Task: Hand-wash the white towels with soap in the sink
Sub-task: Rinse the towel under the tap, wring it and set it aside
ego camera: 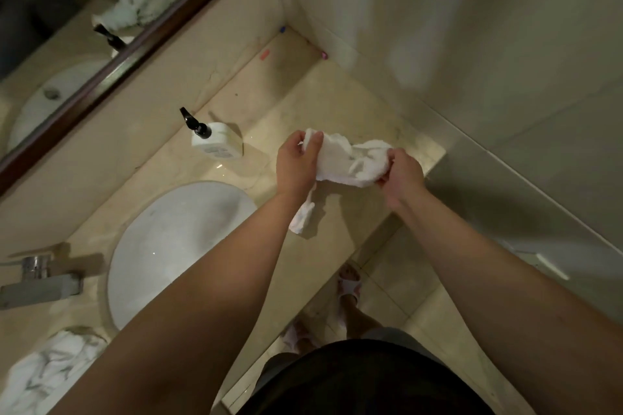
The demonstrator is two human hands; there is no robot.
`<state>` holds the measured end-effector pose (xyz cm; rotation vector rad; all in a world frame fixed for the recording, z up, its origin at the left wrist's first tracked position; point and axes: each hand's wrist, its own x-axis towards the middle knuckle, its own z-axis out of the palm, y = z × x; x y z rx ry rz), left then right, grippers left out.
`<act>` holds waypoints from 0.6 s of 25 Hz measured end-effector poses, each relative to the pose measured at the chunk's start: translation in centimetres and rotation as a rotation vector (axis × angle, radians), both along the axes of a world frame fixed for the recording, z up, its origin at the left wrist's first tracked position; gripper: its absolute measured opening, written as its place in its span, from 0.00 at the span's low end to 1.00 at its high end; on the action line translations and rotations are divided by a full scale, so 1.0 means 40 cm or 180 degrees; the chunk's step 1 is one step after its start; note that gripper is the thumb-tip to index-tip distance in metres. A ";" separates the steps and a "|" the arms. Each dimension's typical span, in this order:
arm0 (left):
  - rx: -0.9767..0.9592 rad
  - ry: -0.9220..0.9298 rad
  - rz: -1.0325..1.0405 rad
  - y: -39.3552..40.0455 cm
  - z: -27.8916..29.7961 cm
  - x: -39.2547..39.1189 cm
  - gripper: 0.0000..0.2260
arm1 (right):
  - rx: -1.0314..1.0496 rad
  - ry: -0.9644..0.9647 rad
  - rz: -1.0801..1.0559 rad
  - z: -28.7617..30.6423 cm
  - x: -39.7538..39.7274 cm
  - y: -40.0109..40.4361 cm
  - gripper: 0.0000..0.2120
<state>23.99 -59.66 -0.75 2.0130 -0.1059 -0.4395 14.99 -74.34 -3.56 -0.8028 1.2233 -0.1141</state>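
beige counter (337, 87) beside the sink (175, 246): left hand (298, 165) and right hand (401, 175) each clench an end of the towel (350, 158) above it; better to wring it over the sink, hands twisting opposite ways.

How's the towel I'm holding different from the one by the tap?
The held towel is gripped at its ends by the left hand and right hand above the counter; the other towel lies crumpled on it, untouched. The held one hangs stretched. Both are white.
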 end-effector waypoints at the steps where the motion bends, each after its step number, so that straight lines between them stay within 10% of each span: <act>1: -0.0067 -0.0082 0.0022 0.002 0.025 0.007 0.15 | 0.0060 -0.0104 -0.0003 0.028 0.006 -0.003 0.09; 10: 0.0129 -0.0164 -0.0183 0.090 0.193 0.027 0.17 | -0.1356 0.0132 0.0654 0.265 -0.032 0.005 0.10; 15: -0.0074 -0.0314 0.0111 0.172 0.270 0.058 0.16 | -0.1610 -0.0169 -0.0206 0.368 -0.137 -0.030 0.09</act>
